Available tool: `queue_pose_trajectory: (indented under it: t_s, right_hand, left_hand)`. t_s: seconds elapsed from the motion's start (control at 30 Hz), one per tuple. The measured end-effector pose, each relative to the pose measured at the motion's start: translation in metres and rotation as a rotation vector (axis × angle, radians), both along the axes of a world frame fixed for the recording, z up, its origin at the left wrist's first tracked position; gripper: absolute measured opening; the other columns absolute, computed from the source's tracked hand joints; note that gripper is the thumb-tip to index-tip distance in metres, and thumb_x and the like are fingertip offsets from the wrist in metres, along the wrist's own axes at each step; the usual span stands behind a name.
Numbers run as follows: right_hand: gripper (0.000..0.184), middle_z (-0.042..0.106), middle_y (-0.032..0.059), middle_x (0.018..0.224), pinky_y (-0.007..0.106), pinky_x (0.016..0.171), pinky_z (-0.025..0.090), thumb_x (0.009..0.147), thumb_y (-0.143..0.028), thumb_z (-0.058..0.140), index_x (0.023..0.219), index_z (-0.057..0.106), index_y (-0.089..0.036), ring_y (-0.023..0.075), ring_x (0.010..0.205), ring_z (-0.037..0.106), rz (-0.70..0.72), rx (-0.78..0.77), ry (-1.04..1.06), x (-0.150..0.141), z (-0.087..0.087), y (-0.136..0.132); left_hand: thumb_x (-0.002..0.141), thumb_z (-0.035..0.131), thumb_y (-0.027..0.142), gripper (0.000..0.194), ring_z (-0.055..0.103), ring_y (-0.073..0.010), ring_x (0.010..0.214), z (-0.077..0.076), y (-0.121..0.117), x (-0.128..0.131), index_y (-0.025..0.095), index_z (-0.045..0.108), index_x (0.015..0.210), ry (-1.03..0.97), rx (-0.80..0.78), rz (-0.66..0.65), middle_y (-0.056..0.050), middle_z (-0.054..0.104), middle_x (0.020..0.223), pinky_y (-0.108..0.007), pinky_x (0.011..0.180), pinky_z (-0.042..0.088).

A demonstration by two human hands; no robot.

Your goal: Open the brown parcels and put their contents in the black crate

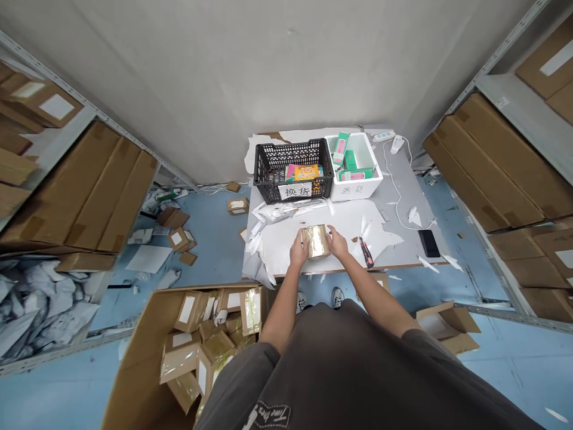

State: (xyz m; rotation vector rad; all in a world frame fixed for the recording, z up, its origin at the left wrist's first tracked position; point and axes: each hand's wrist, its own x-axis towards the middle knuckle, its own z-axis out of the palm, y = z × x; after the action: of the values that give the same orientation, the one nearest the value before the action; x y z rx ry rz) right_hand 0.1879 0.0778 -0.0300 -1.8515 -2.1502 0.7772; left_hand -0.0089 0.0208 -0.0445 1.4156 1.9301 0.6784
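A small cardboard parcel (pixel 316 240) wrapped in shiny clear tape rests on the white table (pixel 286 239) near its front edge. My left hand (pixel 298 249) grips the parcel's left side, fingers curled on it. Over the parcel's right side, my right hand (pixel 338 242) is closed on it as well. A red-handled box cutter (pixel 366 252) lies on the table just right of my right hand.
A black crate (pixel 293 170) and a white foam box (pixel 356 167) with coloured packets stand at the table's back. A black phone (pixel 429 243) lies at the right edge. A large carton (pixel 179 352) of taped parcels sits on the floor, lower left. Shelves with brown boxes flank both sides.
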Motion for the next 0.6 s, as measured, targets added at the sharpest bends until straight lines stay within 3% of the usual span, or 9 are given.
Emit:
queue_pose_trajectory:
  t_s: [0.13,0.23,0.43,0.6]
  right_hand:
    - [0.056,0.064,0.0132,0.148,0.036,0.100,0.053,0.105,-0.036,0.054,0.159,0.048,-0.022,0.0267,0.121,0.068,0.174,0.037,0.069,0.021,-0.006,-0.024]
    - [0.066,0.060,0.0116,0.151,0.035,0.101,0.053,0.098,-0.033,0.067,0.160,0.047,-0.025,0.0265,0.125,0.065,0.307,-0.021,0.071,0.031,-0.015,-0.041]
    - [0.053,0.065,0.0104,0.142,0.030,0.094,0.053,0.103,-0.022,0.058,0.156,0.052,-0.026,0.0237,0.118,0.069,0.217,-0.067,0.012,0.023,-0.031,-0.048]
    - [0.044,0.070,0.0107,0.133,0.029,0.091,0.052,0.106,-0.023,0.055,0.149,0.058,-0.025,0.0246,0.113,0.070,0.214,-0.057,-0.055,0.018,-0.023,-0.042]
  left_hand:
    - [0.098,0.068,0.036,0.058,0.051,-0.0306,0.149,-0.008,-0.024,-0.001,0.021,0.055,0.153,0.017,0.092,-0.079,-0.016,0.050,0.163,-0.043,0.120,0.045]
    - [0.087,0.080,0.024,0.066,0.051,-0.0335,0.149,-0.016,-0.036,-0.001,0.023,0.057,0.150,0.010,0.038,-0.163,-0.016,0.044,0.167,-0.046,0.119,0.047]
    - [0.097,0.061,0.012,0.057,0.064,-0.0263,0.133,-0.023,-0.041,0.007,0.024,0.054,0.153,-0.056,0.051,-0.197,-0.011,0.063,0.151,-0.041,0.114,0.051]
    - [0.102,0.059,0.019,0.053,0.069,-0.0263,0.124,-0.010,-0.037,0.006,0.028,0.055,0.154,0.021,-0.025,-0.183,-0.009,0.072,0.139,-0.037,0.106,0.053]
